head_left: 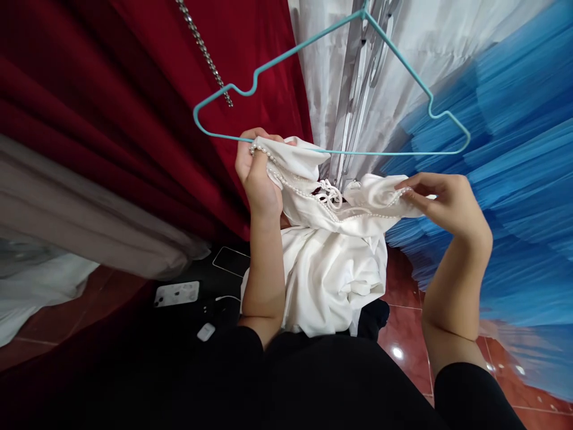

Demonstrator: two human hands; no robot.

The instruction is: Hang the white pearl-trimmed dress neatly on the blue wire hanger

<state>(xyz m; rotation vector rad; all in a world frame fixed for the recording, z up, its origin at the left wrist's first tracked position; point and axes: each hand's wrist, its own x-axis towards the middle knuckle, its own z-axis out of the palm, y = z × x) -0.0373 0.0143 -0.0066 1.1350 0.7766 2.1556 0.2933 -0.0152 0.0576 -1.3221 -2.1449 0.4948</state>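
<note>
A white dress [333, 280] with a strip of small pearl beads along its upper edge is stretched between my two hands. My left hand [264, 179] is closed round the left end of that edge, its fingers beside the bottom bar of a light blue hanger [398, 153]. Whether the cloth passes over or behind the bar there I cannot tell. Thumb and fingers of my right hand [447, 200] pinch the beaded edge at the right. White cord loops [330, 194] show in the neckline, and the rest of the dress lies bunched in folds below.
Dark red cloth [147, 119] hangs on the left with a jewelled strip [201, 48]. Blue ruffled tulle [523, 179] fills the right, white fabric [421, 65] the back. A phone [176, 294] and white earbud case [206, 332] lie on a black surface. Red tiles [405, 286] cover the floor.
</note>
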